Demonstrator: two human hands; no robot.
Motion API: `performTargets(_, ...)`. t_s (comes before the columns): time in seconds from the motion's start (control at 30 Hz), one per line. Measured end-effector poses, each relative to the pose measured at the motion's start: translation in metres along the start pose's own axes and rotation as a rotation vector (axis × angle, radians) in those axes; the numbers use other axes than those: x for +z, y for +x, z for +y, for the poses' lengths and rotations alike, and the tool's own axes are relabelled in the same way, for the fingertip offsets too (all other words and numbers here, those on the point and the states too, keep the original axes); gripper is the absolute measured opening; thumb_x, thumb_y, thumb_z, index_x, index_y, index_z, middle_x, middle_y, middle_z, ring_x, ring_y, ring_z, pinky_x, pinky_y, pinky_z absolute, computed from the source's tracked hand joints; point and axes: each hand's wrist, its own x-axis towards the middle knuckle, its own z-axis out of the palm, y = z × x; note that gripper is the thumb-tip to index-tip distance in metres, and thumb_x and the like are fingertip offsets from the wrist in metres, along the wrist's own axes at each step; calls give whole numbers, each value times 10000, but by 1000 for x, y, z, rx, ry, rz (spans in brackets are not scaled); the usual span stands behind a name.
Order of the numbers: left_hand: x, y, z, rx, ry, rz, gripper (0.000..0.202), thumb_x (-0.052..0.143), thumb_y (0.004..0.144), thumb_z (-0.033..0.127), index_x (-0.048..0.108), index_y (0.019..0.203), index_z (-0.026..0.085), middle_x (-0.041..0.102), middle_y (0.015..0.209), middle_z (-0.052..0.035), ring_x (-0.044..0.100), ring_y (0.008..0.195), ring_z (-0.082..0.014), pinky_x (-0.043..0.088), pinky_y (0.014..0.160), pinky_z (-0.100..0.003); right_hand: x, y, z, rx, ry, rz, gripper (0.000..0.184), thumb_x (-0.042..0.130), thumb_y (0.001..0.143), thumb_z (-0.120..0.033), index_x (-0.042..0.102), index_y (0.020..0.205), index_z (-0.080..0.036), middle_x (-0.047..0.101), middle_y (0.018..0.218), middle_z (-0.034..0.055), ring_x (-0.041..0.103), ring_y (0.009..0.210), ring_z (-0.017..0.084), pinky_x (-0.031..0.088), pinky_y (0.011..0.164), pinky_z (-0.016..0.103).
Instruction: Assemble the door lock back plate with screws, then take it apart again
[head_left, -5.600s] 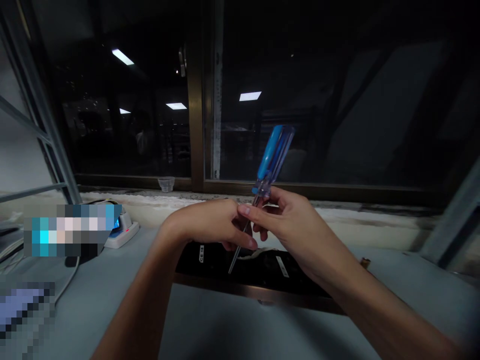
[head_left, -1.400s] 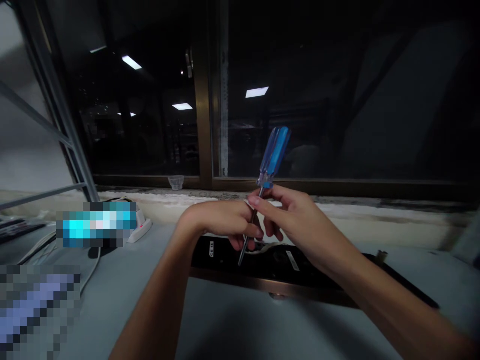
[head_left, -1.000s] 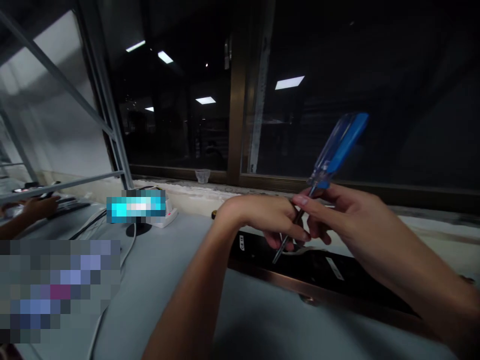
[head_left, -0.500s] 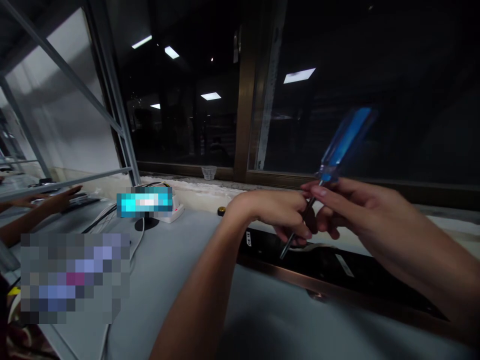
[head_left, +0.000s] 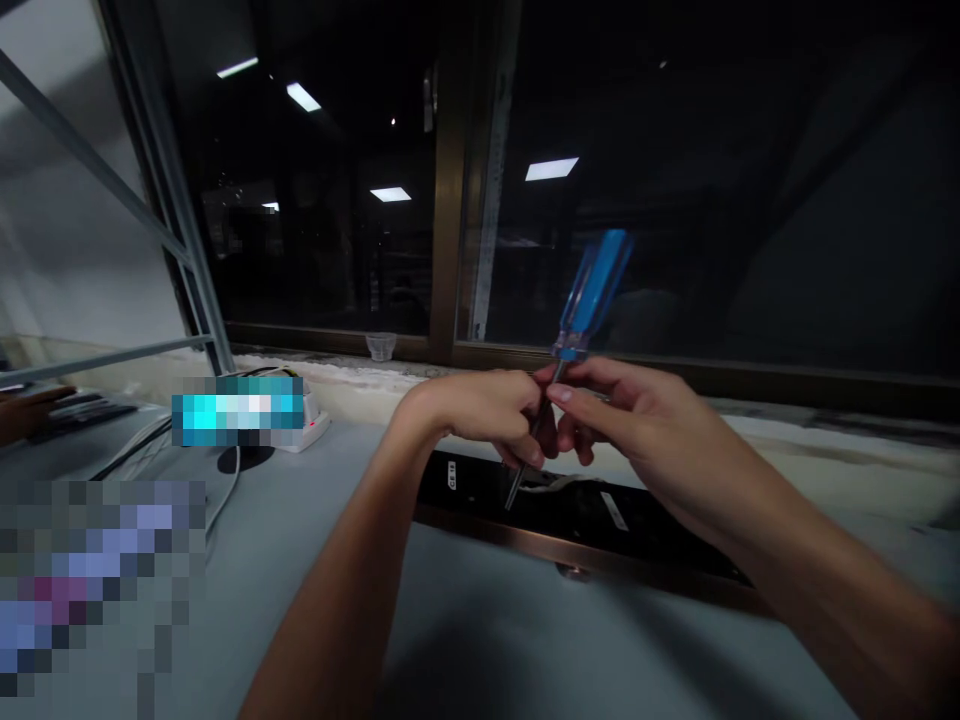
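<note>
A screwdriver (head_left: 596,285) with a clear-and-blue handle is held tilted, its handle up and to the right. My right hand (head_left: 630,405) pinches the metal shaft just below the handle. Lower on the same shaft, my left hand (head_left: 499,410) is closed with bent fingers; part of its grip is hidden behind its own knuckles. The shaft's tip shows over a long black panel (head_left: 555,508) with a copper-coloured edge, and I cannot tell whether they touch. A pale cable (head_left: 562,483) and white labels lie on the panel.
The panel rests on a grey table (head_left: 330,510) under a dark window. A small clear cup (head_left: 381,347) stands on the sill. To the left are a white power strip (head_left: 311,430), cables, blurred-out patches and a metal frame (head_left: 199,285). Another person's hand (head_left: 26,410) shows at the far left.
The whole view has shifted, so the scene sits further left. The screwdriver leans less and stands more upright. Both my hands stay on its shaft. The other person's hands have mostly left the view.
</note>
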Motion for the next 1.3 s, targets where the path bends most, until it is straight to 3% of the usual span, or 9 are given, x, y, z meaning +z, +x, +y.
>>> performTargets(0.2, -1, 0, -1, -17, 3, -17, 112, 634, 671, 116, 547, 742, 116, 528, 673, 36, 535, 622, -95, 473, 580, -219, -1, 0, 3, -2, -93, 164, 325, 709, 619, -434, 525, 668, -171, 528, 482, -24, 446, 429, 94, 357, 404, 207)
performTargets(0.33, 1, 3, -3, -73, -18, 1, 84, 580, 669, 52, 536, 715, 109, 528, 648, 26, 548, 596, -107, 494, 569, -246, -2, 0, 4, -19, -69, 86, 303, 670, 672, -422, 553, 776, -163, 563, 601, -11, 476, 462, 98, 361, 397, 206)
performTargets(0.43, 1, 1, 2, -90, 60, 7, 106, 556, 650, 8, 538, 666, 111, 526, 612, 35, 543, 584, -97, 473, 565, -222, -2, 1, 4, 0, -18, 23, 303, 643, 701, -426, 573, 797, -147, 554, 580, -8, 477, 477, 100, 361, 410, 206)
performTargets(0.57, -2, -2, 4, -72, 134, -29, 122, 569, 644, 31, 579, 737, 109, 571, 640, 28, 553, 626, -104, 440, 577, -210, -2, 0, 4, -13, -34, 140, 277, 695, 661, -392, 545, 667, -160, 533, 500, -21, 464, 452, 95, 366, 416, 205)
performTargets(0.77, -8, -2, -8, -38, 153, -46, 219, 584, 624, 56, 562, 832, 124, 607, 712, 14, 580, 709, -132, 435, 619, -225, -7, -1, -2, -79, 24, 240, 291, 731, 618, -375, 536, 681, -169, 520, 545, -40, 487, 457, 91, 398, 405, 199)
performTargets(1.0, -6, 1, -7, -76, 198, -68, 269, 577, 649, 88, 600, 914, 126, 595, 709, 15, 557, 682, -114, 417, 577, -193, -11, -1, -7, -82, 27, 288, 213, 698, 645, -323, 562, 696, -168, 526, 556, -35, 500, 482, 99, 425, 414, 205)
performTargets(1.3, -7, 5, -13, -46, 171, -15, 209, 558, 650, 85, 624, 847, 114, 607, 677, 6, 574, 685, -125, 439, 631, -212, -14, -2, -14, -64, 159, 287, 189, 698, 658, -260, 550, 689, -147, 540, 622, -26, 515, 509, 86, 432, 453, 197)
